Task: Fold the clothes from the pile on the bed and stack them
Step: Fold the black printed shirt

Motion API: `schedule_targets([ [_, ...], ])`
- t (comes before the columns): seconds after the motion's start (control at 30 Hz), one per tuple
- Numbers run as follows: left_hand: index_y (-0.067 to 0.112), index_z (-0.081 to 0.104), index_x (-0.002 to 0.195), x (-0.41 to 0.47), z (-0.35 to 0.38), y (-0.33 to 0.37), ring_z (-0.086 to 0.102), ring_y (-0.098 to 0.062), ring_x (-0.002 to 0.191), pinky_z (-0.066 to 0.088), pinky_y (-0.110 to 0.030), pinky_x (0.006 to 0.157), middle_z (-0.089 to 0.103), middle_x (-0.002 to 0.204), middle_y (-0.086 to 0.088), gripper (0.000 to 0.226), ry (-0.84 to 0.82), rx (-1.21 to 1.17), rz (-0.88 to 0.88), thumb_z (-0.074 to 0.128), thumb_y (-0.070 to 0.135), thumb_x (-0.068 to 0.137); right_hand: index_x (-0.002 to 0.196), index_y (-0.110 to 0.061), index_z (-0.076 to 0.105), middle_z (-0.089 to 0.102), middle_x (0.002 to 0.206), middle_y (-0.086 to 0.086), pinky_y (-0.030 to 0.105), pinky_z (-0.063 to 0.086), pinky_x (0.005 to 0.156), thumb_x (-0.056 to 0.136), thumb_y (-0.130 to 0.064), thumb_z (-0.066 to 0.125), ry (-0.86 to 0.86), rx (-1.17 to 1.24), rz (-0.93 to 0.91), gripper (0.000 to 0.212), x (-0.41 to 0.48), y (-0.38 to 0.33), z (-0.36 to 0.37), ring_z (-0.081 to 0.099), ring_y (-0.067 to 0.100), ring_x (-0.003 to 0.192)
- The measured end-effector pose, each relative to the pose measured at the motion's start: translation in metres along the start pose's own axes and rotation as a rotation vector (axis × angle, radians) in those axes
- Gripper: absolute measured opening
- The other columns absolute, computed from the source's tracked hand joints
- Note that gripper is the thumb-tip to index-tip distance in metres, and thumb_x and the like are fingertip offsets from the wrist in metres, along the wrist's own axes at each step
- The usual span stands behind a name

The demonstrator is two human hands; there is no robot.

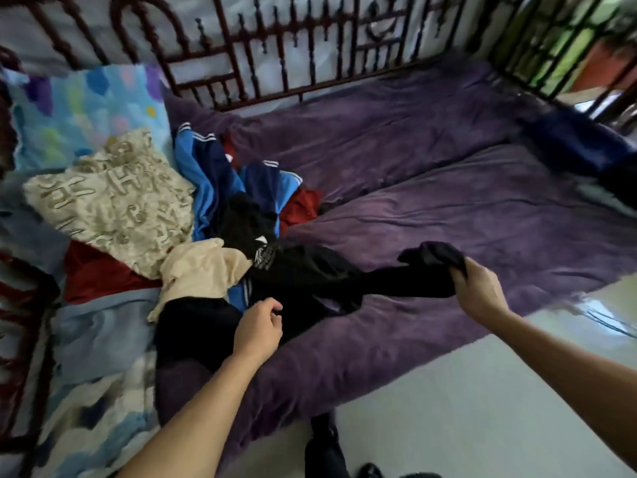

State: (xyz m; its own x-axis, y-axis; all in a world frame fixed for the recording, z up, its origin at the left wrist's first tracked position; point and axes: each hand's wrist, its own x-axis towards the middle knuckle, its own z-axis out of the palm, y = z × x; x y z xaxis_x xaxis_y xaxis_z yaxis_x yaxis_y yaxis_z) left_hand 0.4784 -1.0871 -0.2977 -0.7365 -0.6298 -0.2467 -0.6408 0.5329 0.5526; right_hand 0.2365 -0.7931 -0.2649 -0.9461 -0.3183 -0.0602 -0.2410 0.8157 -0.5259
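Extraction looked underway: right hand [477, 288] gripped a black garment [396, 281] stretched from the pile [213, 174]; left hand [258, 327], loosely curled and empty, next needed a second grip.

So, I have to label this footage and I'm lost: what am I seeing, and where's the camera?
No machine here: a person's two bare hands, filmed by one camera worn on the head, looking down. On the purple blanket lie blue striped jackets, a red garment and a beige garment. The right hand has its grip on one end of a black garment, stretched out. The left hand is over that garment, fingers curled; whether it holds it is unclear.
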Motion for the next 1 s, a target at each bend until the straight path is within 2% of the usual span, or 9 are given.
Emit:
schedule_targets([
  [0.1, 0.017, 0.063, 0.111, 0.007, 0.029, 0.045, 0.059, -0.016, 0.087, 0.046, -0.027, 0.077, 0.062, 0.094, 0.0, 0.021, -0.112, 0.043, 0.088, 0.057, 0.016, 0.09, 0.105, -0.001, 0.061, 0.066, 0.099, 0.026, 0.035, 0.039, 0.07, 0.097, -0.023, 0.047, 0.186, 0.12, 0.127, 0.027, 0.021, 0.029, -0.051, 0.06, 0.041, 0.091],
  [0.2, 0.018, 0.061, 0.114, 0.019, 0.052, 0.069, 0.059, -0.017, 0.091, 0.048, -0.029, 0.078, 0.062, 0.101, 0.0, 0.024, -0.204, 0.112, 0.118, 0.06, 0.02, 0.09, 0.098, 0.004, 0.058, 0.062, 0.103, 0.031, 0.044, 0.042, 0.08, 0.096, -0.028, 0.048, 0.313, 0.181, 0.314, 0.034, 0.045, 0.064, -0.078, 0.057, 0.046, 0.098],
  [0.37, 0.02, 0.056, 0.121, 0.062, 0.079, 0.07, 0.056, -0.021, 0.105, 0.048, -0.032, 0.083, 0.053, 0.119, -0.003, 0.032, -0.331, 0.276, 0.072, 0.059, 0.027, 0.089, 0.106, 0.009, 0.057, 0.058, 0.113, 0.035, 0.048, 0.042, 0.09, 0.096, -0.034, 0.047, 0.304, 0.127, 0.568, 0.045, 0.084, 0.114, -0.068, 0.054, 0.049, 0.106],
  [0.53, 0.02, 0.043, 0.135, 0.133, 0.095, 0.052, 0.044, -0.027, 0.12, 0.044, -0.04, 0.095, 0.042, 0.132, -0.007, 0.053, -0.287, 0.429, -0.008, 0.062, 0.035, 0.088, 0.116, 0.0, 0.057, 0.065, 0.105, 0.025, 0.042, 0.052, 0.082, 0.09, -0.025, 0.052, -0.046, 0.011, 0.651, 0.036, 0.127, 0.13, -0.009, 0.063, 0.038, 0.091],
  [0.6, 0.017, 0.04, 0.139, 0.168, 0.103, 0.044, 0.041, -0.032, 0.125, 0.04, -0.043, 0.1, 0.04, 0.138, -0.012, 0.06, -0.197, 0.431, -0.055, 0.062, 0.038, 0.087, 0.123, -0.007, 0.048, 0.06, 0.117, 0.021, 0.041, 0.049, 0.085, 0.087, -0.031, 0.055, -0.205, -0.165, 0.619, 0.044, 0.144, 0.121, 0.026, 0.059, 0.037, 0.103],
  [0.7, 0.013, 0.032, 0.145, 0.225, 0.117, 0.031, 0.037, -0.038, 0.13, 0.035, -0.046, 0.106, 0.034, 0.146, -0.019, 0.074, -0.07, 0.287, -0.196, 0.066, 0.038, 0.085, 0.134, -0.018, 0.038, 0.046, 0.135, 0.015, 0.044, 0.042, 0.093, 0.084, -0.037, 0.059, -0.307, -0.291, 0.402, 0.058, 0.16, 0.101, 0.087, 0.046, 0.036, 0.122],
  [0.8, 0.011, 0.023, 0.148, 0.269, 0.13, 0.022, 0.042, -0.036, 0.13, 0.034, -0.041, 0.106, 0.038, 0.146, -0.018, 0.09, -0.005, -0.117, -0.549, 0.076, 0.034, 0.078, 0.148, -0.027, 0.022, 0.022, 0.156, 0.007, 0.047, 0.037, 0.104, 0.079, -0.041, 0.069, -0.493, -0.313, 0.102, 0.085, 0.159, 0.083, 0.146, 0.024, 0.028, 0.141],
  [0.9, 0.003, 0.054, 0.123, 0.283, 0.147, 0.019, 0.06, -0.03, 0.103, 0.046, -0.033, 0.086, 0.061, 0.123, -0.016, 0.056, 0.007, -0.343, -0.731, 0.078, 0.018, 0.075, 0.152, -0.029, 0.005, 0.01, 0.159, 0.004, 0.046, 0.034, 0.105, 0.073, -0.046, 0.075, -0.743, -0.404, -0.049, 0.107, 0.154, 0.078, 0.191, 0.018, 0.024, 0.145],
  [1.0, 0.008, 0.07, 0.098, 0.281, 0.152, 0.032, 0.065, -0.025, 0.085, 0.05, -0.031, 0.076, 0.071, 0.098, -0.011, 0.022, -0.021, -0.279, -0.571, 0.074, 0.015, 0.078, 0.148, -0.025, 0.02, 0.049, 0.138, 0.004, 0.04, 0.041, 0.095, 0.078, -0.046, 0.07, -0.933, -0.521, -0.06, 0.088, 0.141, 0.082, 0.208, 0.051, 0.026, 0.123],
])
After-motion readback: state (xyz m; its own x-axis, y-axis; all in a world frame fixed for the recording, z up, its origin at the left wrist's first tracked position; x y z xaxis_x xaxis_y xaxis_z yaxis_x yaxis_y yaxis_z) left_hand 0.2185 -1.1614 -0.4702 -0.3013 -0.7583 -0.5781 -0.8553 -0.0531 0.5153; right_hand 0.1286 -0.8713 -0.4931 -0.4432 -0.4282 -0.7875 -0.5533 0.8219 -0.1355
